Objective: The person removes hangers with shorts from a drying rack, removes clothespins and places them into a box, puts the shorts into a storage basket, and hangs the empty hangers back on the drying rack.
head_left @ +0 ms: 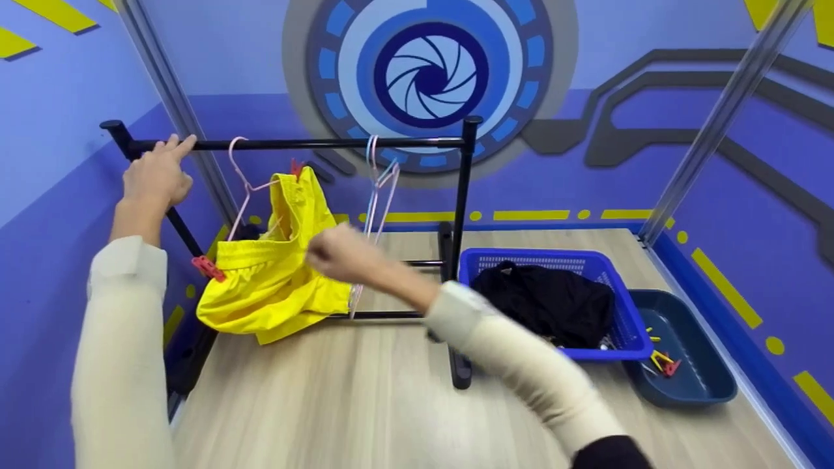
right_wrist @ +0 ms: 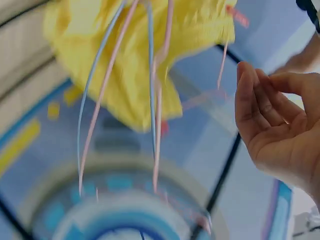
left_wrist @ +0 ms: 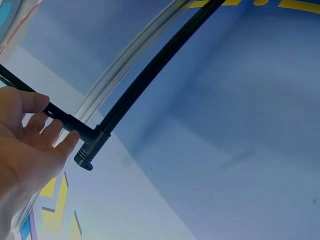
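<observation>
My left hand (head_left: 156, 176) is at the left end of the top bar of a black clothes rack (head_left: 313, 143). Its fingertips lie against the bar in the left wrist view. Yellow shorts (head_left: 273, 286) hang tilted from a pink hanger (head_left: 241, 176), with a red clothespin (head_left: 208, 268) at the waistband's near side and another red clothespin (head_left: 296, 169) at the far side. My right hand (head_left: 345, 254), blurred in the head view, is in front of the shorts' right side. In the right wrist view its fingers are loosely bent and hold nothing.
Bare pink and blue hangers (head_left: 378, 189) hang on the bar right of the shorts. A blue basket (head_left: 632, 332) with black cloth (head_left: 554, 299) stands right of the rack. Beside it, a dark tray (head_left: 707, 384) holds yellow and red clothespins (head_left: 668, 365). Walls enclose the table (head_left: 365, 397).
</observation>
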Demonstrator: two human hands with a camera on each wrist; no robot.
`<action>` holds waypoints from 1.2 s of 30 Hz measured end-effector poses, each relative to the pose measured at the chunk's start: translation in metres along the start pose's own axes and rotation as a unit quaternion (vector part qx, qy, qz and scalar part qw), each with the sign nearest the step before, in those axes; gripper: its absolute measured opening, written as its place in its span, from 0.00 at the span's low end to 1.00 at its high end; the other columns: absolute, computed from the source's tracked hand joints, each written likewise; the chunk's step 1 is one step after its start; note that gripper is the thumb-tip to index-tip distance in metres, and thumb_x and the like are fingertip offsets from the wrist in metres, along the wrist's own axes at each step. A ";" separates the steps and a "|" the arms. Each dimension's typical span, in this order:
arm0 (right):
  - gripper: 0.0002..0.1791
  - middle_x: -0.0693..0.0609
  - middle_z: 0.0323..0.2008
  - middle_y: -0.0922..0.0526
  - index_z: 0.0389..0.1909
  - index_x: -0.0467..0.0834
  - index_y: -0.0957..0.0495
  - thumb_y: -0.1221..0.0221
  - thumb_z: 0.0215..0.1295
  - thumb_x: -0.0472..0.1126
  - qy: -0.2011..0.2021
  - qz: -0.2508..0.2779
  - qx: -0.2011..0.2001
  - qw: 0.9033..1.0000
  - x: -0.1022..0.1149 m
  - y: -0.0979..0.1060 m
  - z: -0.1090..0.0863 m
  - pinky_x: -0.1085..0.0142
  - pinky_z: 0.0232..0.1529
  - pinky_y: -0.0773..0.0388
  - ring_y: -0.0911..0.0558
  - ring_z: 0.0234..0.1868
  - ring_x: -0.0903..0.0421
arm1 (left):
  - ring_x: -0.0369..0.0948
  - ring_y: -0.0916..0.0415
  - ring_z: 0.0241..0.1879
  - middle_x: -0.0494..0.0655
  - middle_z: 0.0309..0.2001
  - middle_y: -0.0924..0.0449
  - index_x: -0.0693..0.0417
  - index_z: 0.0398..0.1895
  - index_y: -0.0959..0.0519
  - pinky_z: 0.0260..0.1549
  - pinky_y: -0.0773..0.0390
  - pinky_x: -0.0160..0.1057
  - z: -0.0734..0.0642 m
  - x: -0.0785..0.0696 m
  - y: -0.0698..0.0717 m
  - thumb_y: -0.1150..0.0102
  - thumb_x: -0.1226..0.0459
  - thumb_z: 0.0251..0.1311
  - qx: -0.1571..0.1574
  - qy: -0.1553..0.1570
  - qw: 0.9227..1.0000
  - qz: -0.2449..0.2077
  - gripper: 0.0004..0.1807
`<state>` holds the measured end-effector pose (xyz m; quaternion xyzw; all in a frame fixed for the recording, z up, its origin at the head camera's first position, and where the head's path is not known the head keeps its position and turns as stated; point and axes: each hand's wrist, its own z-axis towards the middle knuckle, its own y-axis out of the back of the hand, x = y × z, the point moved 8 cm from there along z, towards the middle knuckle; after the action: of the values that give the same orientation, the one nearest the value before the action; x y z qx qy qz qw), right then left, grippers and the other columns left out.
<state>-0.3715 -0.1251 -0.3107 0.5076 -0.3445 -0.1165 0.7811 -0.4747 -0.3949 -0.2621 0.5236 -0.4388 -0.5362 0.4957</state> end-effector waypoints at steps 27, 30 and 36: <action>0.48 0.57 0.19 0.32 0.83 0.60 0.63 0.43 0.73 0.41 -0.071 -0.032 0.124 0.989 0.026 -0.167 0.083 0.74 0.16 0.37 0.35 0.14 0.60 | 0.77 0.55 0.73 0.67 0.81 0.62 0.47 0.84 0.59 0.63 0.40 0.76 -0.004 -0.005 0.000 0.57 0.70 0.68 -0.001 -0.005 1.000 0.015 0.43; 0.39 0.58 0.23 0.27 0.79 0.59 0.52 0.43 0.74 0.48 -0.074 -0.047 0.084 0.993 0.024 -0.163 0.087 0.75 0.18 0.33 0.29 0.17 0.61 | 0.77 0.56 0.73 0.67 0.81 0.62 0.48 0.84 0.59 0.64 0.41 0.76 -0.005 -0.007 0.000 0.56 0.70 0.69 0.001 -0.006 1.000 0.014 0.42; 0.32 0.59 0.33 0.23 0.62 0.62 0.36 0.54 0.67 0.77 -0.117 -0.118 -0.009 0.986 0.015 -0.142 0.090 0.71 0.29 0.28 0.22 0.31 0.60 | 0.76 0.57 0.74 0.66 0.81 0.64 0.47 0.84 0.60 0.63 0.39 0.75 -0.002 -0.007 0.003 0.57 0.70 0.70 0.008 -0.006 1.000 0.015 0.42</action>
<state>-0.3954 -0.2620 -0.4062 0.5207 -0.3697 -0.2697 0.7207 -0.4723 -0.3877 -0.2586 0.5179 -0.4534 -0.5285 0.4969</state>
